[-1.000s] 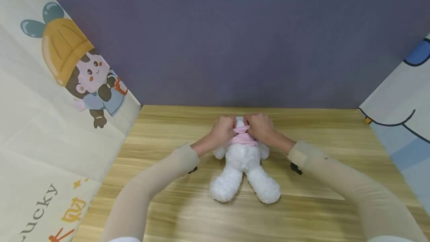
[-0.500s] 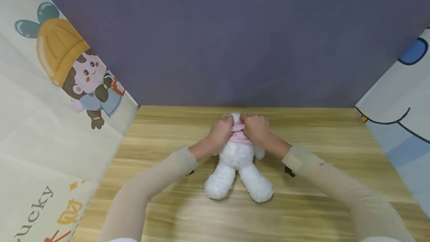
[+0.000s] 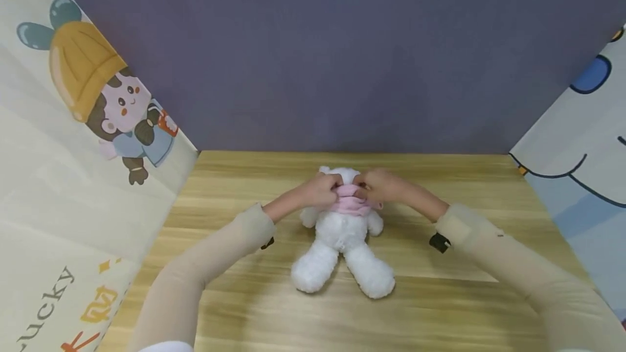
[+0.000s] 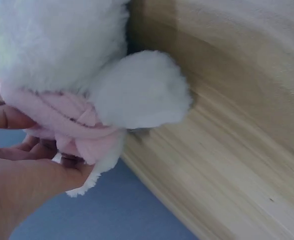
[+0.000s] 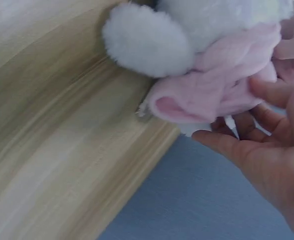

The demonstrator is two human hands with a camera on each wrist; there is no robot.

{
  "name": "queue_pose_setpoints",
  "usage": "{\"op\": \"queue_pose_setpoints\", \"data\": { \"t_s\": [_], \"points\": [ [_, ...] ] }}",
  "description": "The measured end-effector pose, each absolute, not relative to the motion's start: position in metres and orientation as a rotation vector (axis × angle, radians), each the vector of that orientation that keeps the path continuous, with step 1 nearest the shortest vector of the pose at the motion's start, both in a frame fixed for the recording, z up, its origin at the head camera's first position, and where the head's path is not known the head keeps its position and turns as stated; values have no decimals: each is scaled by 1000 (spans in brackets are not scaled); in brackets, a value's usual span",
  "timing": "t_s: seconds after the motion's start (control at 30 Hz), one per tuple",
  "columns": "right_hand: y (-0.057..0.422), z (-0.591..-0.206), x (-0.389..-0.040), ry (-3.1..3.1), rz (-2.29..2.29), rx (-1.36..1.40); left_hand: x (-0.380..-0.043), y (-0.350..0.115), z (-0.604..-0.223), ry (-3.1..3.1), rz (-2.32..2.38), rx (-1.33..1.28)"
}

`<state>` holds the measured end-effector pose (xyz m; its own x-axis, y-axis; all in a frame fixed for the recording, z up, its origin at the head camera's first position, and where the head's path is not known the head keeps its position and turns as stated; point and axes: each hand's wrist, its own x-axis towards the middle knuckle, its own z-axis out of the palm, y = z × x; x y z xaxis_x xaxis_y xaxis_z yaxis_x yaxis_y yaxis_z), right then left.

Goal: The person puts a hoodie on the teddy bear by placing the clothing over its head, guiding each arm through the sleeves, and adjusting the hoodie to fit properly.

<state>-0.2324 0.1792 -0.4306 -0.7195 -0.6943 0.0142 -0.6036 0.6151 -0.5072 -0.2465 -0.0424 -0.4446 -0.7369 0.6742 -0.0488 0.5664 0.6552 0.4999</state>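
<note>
Grip first: L hand (image 3: pixel 319 190) and R hand (image 3: pixel 382 184) each pinch soft pink cloth (image 3: pixel 350 204) high on a white plush toy (image 3: pixel 339 231), a narrow gap btwn them.

"Location?"

"Toy lies on a wooden table (image 3: pixel 440 308), legs (image 3: pixel 315 271) twd the person, white head (image 3: pixel 344 175) nr the dark wall (image 3: pixel 352 58). Face up or down, can't tell."

"Step in hand?"

"Prob. adjusting the garment at neck & chest. On or off, can't say."

"Detail on the right, pls."

"Right wrist view: a pink cuff (image 5: pixel 169 107) shows its rim, just beside the toy's fluffy arm (image 5: pixel 147 42). Looks like no arm thru it."

"Next move calls for?"

"Best guess: one hand steadies the cloth, the other sees to cuff & arm, w/ a light touch. Too hard a tug cd bunch the fabric or drag the whole toy."
</note>
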Motion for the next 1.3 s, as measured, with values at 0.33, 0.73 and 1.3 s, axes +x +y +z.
{"op": "queue_pose_setpoints", "data": {
  "t_s": [0.33,0.73,1.3],
  "points": [
    [197,-440,-232,2250,-990,-1037,-242,-48,-448,2521,704,1076],
    [197,-450,-196,2993,-848,-1160,-225,-65,-442,2779,883,1239],
    [168,-479,-199,3105,-554,-1279,-212,-42,-464,2971,441,1256]
  ]
}}
